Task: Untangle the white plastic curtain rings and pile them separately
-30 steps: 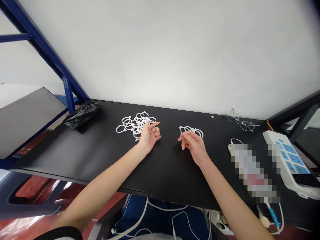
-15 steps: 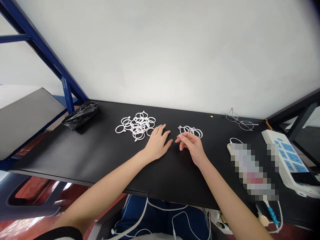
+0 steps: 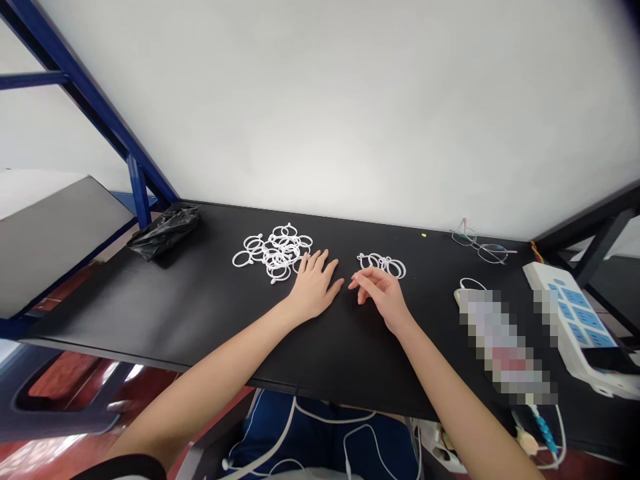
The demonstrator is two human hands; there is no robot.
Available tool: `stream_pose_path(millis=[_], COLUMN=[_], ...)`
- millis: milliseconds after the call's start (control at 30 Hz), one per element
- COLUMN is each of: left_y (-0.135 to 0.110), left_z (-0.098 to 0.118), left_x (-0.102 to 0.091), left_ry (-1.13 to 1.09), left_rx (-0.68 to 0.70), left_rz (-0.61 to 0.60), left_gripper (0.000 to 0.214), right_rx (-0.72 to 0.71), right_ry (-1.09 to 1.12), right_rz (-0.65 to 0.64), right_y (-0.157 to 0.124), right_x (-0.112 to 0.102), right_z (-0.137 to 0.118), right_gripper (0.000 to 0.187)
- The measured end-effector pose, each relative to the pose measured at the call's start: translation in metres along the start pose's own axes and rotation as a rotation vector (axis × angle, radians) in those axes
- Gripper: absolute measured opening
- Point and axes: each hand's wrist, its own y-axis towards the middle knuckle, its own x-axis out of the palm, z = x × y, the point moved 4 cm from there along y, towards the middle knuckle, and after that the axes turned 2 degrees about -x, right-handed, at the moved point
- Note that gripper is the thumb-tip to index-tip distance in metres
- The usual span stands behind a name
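A pile of several white plastic rings (image 3: 273,251) lies on the black table (image 3: 200,300), left of centre. A smaller cluster of white rings (image 3: 386,264) lies to its right. My left hand (image 3: 315,288) rests flat on the table, palm down, fingers spread, its fingertips just right of the big pile. My right hand (image 3: 381,293) hovers just in front of the small cluster, fingers loosely curled and apart, holding nothing that I can see.
A crumpled black bag (image 3: 163,230) sits at the table's far left. Eyeglasses (image 3: 480,244) lie at the back right. A white and blue power strip (image 3: 575,320) and a blurred object with cables occupy the right side. A blue metal frame (image 3: 135,180) stands at the left.
My left hand turned from palm-up beside the big pile to palm-down, flat on the table, and shifted right. My right hand stayed near the small cluster.
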Motion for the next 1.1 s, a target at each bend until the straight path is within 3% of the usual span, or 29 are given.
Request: stream_pose_path(millis=[433, 733, 1100], left_y=[0.002, 0.002, 0.004], left_z=[0.005, 0.001, -0.003], left_x=[-0.014, -0.007, -0.003], left_ry=[-0.217, -0.387, -0.352], left_rx=[0.066, 0.164, 0.139], left_rz=[0.073, 0.081, 0.069], left_gripper=[0.034, 0.03, 0.03], right_rx=[-0.006, -0.01, 0.002], right_ry=[0.005, -0.004, 0.012], right_rz=[-0.001, -0.001, -0.001], right_y=[0.0, -0.001, -0.002], right_x=[-0.001, 0.0, 0.001], right_z=[0.001, -0.002, -0.002], right_gripper=[0.032, 0.033, 0.034])
